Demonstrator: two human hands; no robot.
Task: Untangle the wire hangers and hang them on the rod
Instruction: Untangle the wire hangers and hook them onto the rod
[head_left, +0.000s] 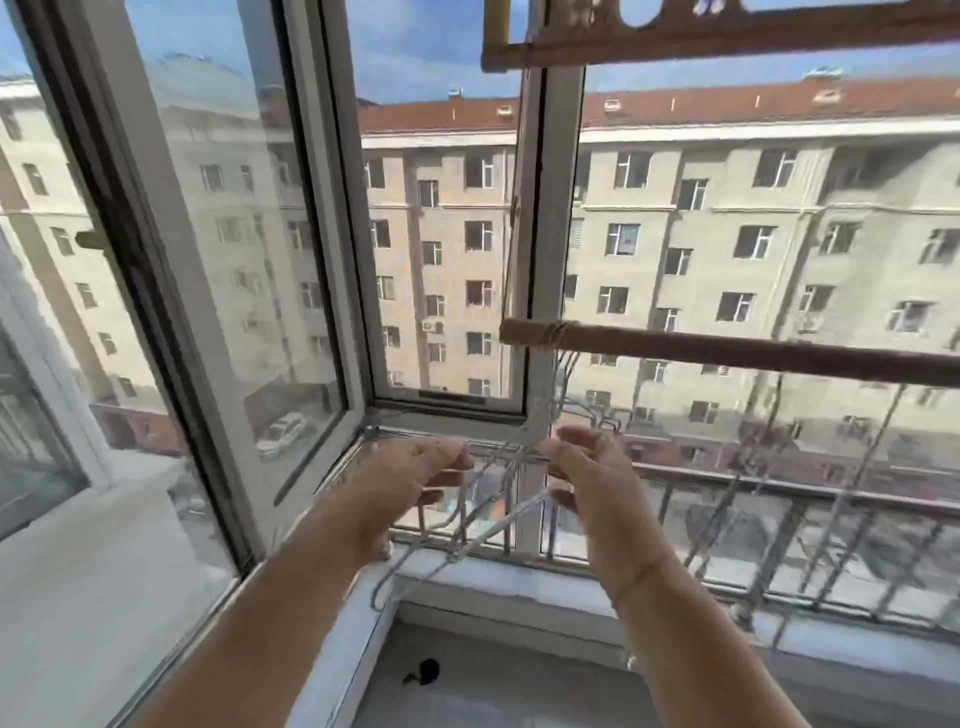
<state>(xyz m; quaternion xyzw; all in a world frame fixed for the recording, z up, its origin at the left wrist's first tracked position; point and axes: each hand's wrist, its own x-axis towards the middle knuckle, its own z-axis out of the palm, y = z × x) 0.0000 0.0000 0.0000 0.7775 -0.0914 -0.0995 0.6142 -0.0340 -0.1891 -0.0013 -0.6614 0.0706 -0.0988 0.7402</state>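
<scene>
A bundle of pale wire hangers (485, 519) hangs tangled between my hands, in front of the window sill. My left hand (415, 478) pinches wires on the left side of the bundle. My right hand (587, 467) grips wires on the right side. Several thin wires run up from the bundle to the wooden rod (727, 351), which crosses the view from the middle to the right, just above my hands. A second wooden bar (675, 44) runs across the top of the view.
An inward-opened window sash (218, 260) stands to the left of my hands. A metal railing (779, 519) runs outside along the sill (519, 577). A small dark object (426, 670) lies on the ledge below. Apartment buildings fill the background.
</scene>
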